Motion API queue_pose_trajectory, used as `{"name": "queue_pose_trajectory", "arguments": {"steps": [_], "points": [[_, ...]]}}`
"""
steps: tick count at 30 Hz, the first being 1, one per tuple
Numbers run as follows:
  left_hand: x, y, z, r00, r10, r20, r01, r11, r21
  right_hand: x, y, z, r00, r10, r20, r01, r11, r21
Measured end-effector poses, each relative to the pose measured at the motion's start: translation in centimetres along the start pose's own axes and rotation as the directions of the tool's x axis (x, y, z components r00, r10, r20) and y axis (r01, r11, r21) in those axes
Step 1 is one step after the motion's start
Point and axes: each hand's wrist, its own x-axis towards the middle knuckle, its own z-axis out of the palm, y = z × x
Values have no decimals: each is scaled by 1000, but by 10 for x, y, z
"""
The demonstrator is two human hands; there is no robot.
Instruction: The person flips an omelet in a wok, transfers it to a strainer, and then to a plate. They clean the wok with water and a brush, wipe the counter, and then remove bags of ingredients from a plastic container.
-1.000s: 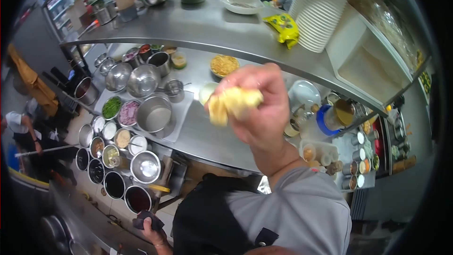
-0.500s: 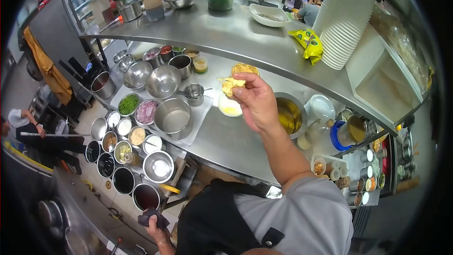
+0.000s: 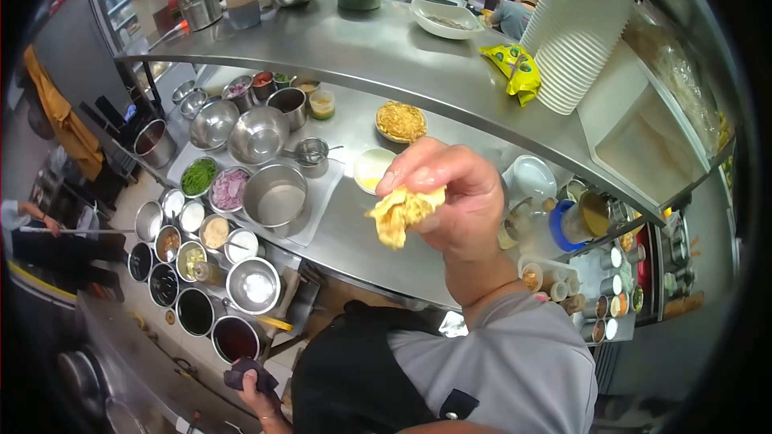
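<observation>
Close to the camera, my right hand (image 3: 468, 197) pinches a crumpled yellow piece of what looks like cooked egg (image 3: 402, 217) between thumb and fingers. Behind it on the steel counter stand a bowl of yellow-orange food in shreds (image 3: 400, 119) and a white bowl (image 3: 371, 169) with a pale yellow residue. Down at the lower left, my left hand (image 3: 262, 399) is closed around a bunched dark cloth (image 3: 249, 375). It is near a round container of dark red liquid (image 3: 236, 341).
Metal bowls (image 3: 257, 135), chopped green vegetables (image 3: 198, 177) and sliced onion (image 3: 230, 190) cover the counter's left side. A steel shelf (image 3: 322, 48) crosses above, carrying stacked white tubs (image 3: 575, 48) and a yellow packet (image 3: 513, 72). Another person (image 3: 40, 225) stands at far left.
My right hand has come nearer the camera with the egg piece, uncovering the bowl of shredded food and covering the pot of yellow liquid. My left hand still grips the cloth.
</observation>
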Motion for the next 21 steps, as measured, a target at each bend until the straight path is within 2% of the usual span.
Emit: {"name": "queue_pose_trajectory", "arguments": {"steps": [2, 4, 5, 6, 8, 9, 11, 12, 14, 15, 16, 18, 19, 21], "points": [[1, 7, 14, 999, 12, -51, -12, 1000, -7, 7, -9, 11, 1000, -4, -8, 5, 1000, 17], [-3, 10, 19, 997, 10, -72, -11, 1000, -5, 8, -20, 21, 999, 32, 41, -37, 991, 130], [-1, 8, 24, 996, 21, -90, -22, 1000, -11, 9, -24, 27, 999, 20, 35, -25, 990, 142], [1, 7, 23, 996, 20, -89, -21, 1000, -14, 12, -21, 32, 995, -69, 66, 58, 985, 160], [3, 5, 20, 998, -9, -67, 10, 1000, 18, 22, -34, 37, 979, -21, 202, -37, 960, 278], [3, 8, 21, 998, -9, -65, 10, 1000, 14, 26, -38, 39, 979, -20, 205, -37, 961, 275], [4, 14, 23, 998, -59, -8, 59, 998, 6, 35, -44, 41, 921, -77, 382, -12, 975, 224], [3, 14, 19, 998, -59, -8, 59, 998, 3, 37, -43, 44, 920, -77, 384, -12, 975, 224], [11, 2, 12, 998, -64, -30, 63, 998, -13, 41, -38, 52, 862, -201, 465, 15, 927, 374], [14, -4, 8, 1000, -14, -11, 14, 1000, -5, 39, -36, 61, 867, -250, 431, 26, 887, 462], [20, -9, 9, 1000, -11, -6, 10, 1000, -9, 36, -33, 70, 864, -252, 435, 29, 889, 458], [16, 0, 4, 999, -32, -3, 32, 999, 13, 25, -25, 88, 909, -381, 167, 264, 838, 477], [12, 2, 5, 999, -39, -21, 40, 999, 29, 29, -18, 87, 914, -377, 151, 268, 839, 473], [5, 18, 26, 998, -37, -41, 40, 997, 68, 42, -5, 81, 796, -572, 196, 415, 753, 510]]}}
